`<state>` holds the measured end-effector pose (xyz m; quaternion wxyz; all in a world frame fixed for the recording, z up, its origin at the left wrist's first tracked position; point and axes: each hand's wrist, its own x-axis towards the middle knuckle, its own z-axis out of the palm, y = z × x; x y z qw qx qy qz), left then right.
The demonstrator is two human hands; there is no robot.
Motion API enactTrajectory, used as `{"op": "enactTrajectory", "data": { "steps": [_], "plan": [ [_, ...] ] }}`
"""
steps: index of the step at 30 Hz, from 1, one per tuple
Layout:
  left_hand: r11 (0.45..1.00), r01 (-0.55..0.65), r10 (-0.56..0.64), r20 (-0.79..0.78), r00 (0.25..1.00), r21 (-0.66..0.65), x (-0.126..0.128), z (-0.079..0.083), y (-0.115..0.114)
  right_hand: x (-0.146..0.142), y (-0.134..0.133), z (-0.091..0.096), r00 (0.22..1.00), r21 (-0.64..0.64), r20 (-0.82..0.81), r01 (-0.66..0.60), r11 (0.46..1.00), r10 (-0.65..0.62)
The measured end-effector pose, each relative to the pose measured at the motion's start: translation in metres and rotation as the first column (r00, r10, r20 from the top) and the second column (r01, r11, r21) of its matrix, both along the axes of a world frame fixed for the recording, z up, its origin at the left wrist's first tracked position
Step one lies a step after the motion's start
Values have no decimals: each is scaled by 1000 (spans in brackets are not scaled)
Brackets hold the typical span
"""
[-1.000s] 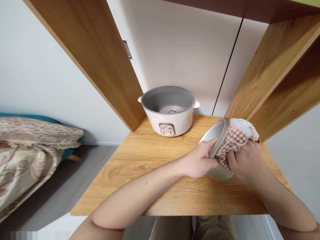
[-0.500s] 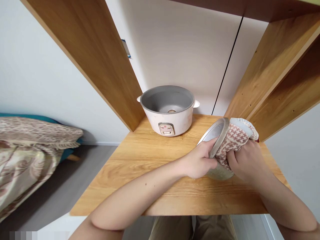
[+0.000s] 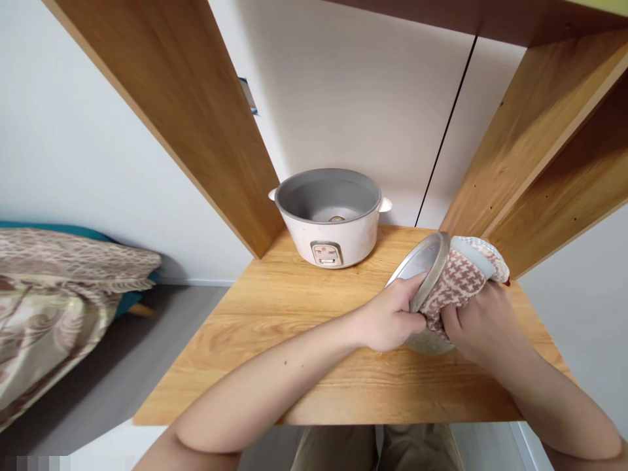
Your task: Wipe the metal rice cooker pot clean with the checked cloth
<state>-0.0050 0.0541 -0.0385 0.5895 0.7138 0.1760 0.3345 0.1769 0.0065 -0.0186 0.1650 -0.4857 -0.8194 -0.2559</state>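
A metal rice cooker inner pot [image 3: 430, 278] is tilted on its side over the right part of the wooden table, its mouth facing left. My left hand [image 3: 392, 317] is closed on the pot's rim, thumb and fingers on either side of it. A brown-and-white patterned cloth [image 3: 456, 278] lies against the pot's outer wall. My right hand [image 3: 478, 320] is closed on the cloth and presses it to the pot. Behind and to the left stands the white rice cooker body [image 3: 338, 242], upright and lidless, with a grey inside.
The wooden table [image 3: 245, 333] carries the cooker body and ends just before my legs. Wooden uprights rise at the left [image 3: 196, 131] and right [image 3: 495, 170], with a white back panel [image 3: 363, 98] between. A patterned cover [image 3: 63, 314] drapes over furniture at the left.
My right hand and the cloth have shifted slightly down along the pot's outer wall. My left hand keeps its grip on the rim, and the cooker body stays put.
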Motion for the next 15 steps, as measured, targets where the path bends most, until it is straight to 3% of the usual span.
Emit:
{"op": "enactTrajectory", "data": {
  "steps": [8, 15],
  "plan": [
    [1000, 1, -1, -25, 1000, 11, 0, 0, -1, 5, 10, 4, 990, -41, -139, 30, 999, -36],
    [1000, 24, -23, 33, 999, -10, 0, 1, -1, 0, 0, 0, 1000, -10, -30, 8, 1000, -8]
  ]
}}
